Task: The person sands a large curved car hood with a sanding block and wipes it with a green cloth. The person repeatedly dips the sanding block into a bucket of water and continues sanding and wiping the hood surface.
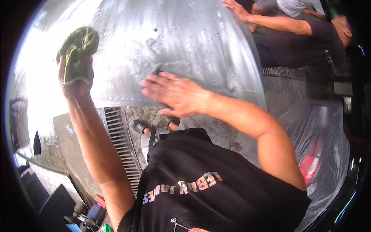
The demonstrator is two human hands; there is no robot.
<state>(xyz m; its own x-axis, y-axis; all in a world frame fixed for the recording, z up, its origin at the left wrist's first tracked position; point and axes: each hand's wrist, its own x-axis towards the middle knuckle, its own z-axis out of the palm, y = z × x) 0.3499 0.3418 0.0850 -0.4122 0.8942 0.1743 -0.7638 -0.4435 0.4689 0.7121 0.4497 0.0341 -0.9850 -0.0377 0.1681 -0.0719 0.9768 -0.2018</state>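
A wide, glossy silver panel (201,42), curved and wet with drops and streaks, fills the top of the head view; it looks like car bodywork. My left hand (77,86) is closed around a bunched green cloth (83,40) at the panel's left part. Flat on the panel's near part lies my right hand (176,92), fingers stretched out and slightly blurred. A small dark piece (157,72) peeks out by its fingertips. What it is, and whether it runs under the palm, I cannot tell.
A co-worker in a dark shirt (297,42) reaches a hand onto the panel's right edge; another person (299,7) is behind. A metal floor grate (119,139) runs beside my feet. Clear plastic sheeting (324,143) covers something red at right. Dark objects (58,205) crowd the lower left.
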